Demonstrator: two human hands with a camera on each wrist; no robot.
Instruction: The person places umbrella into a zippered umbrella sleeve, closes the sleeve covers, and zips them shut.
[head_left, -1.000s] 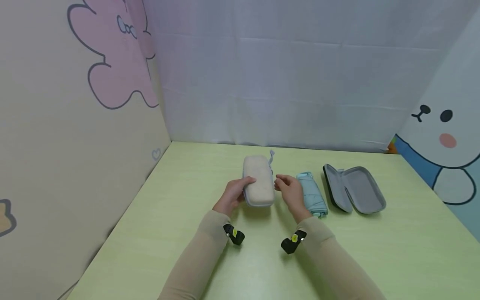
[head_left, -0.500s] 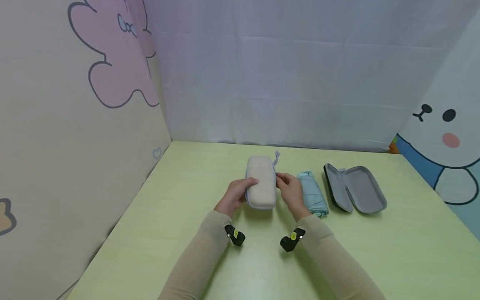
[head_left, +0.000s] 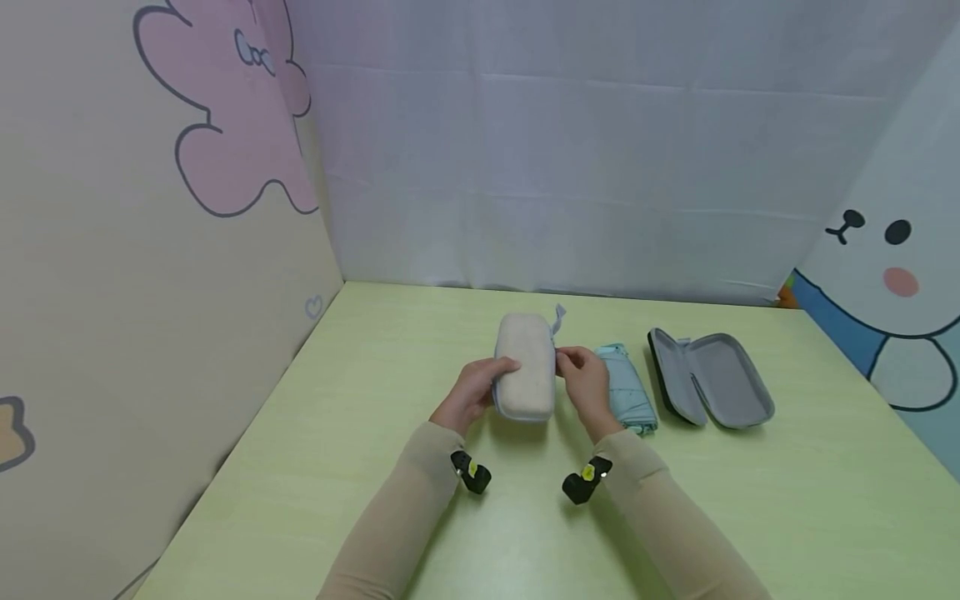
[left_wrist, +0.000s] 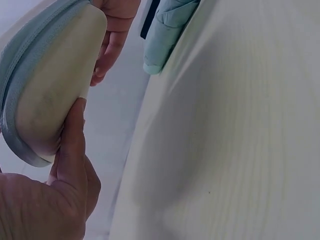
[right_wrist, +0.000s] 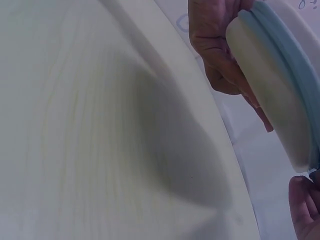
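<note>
A cream case (head_left: 524, 367) with a light blue zipper band (left_wrist: 26, 82) round its side is held up above the table. My left hand (head_left: 472, 387) grips its left side, thumb on top and fingers underneath. At the case's right edge my right hand (head_left: 585, 383) pinches the zipper pull with thumb and forefinger; the pull is mostly hidden, with only a small dark bit showing in the right wrist view. A pale blue ribbon loop (head_left: 558, 318) sticks out from the case's far right corner.
Right of my right hand lies a folded teal cloth bundle (head_left: 628, 390). Beyond it an opened hard case with grey lining (head_left: 726, 379) rests on the light green table (head_left: 360, 450). A white curtain (head_left: 585, 167) hangs along the back edge.
The case has shifted slightly to the right in my left hand. My right fingers, a little apart from its edge before, have come up to it and now pinch there.
</note>
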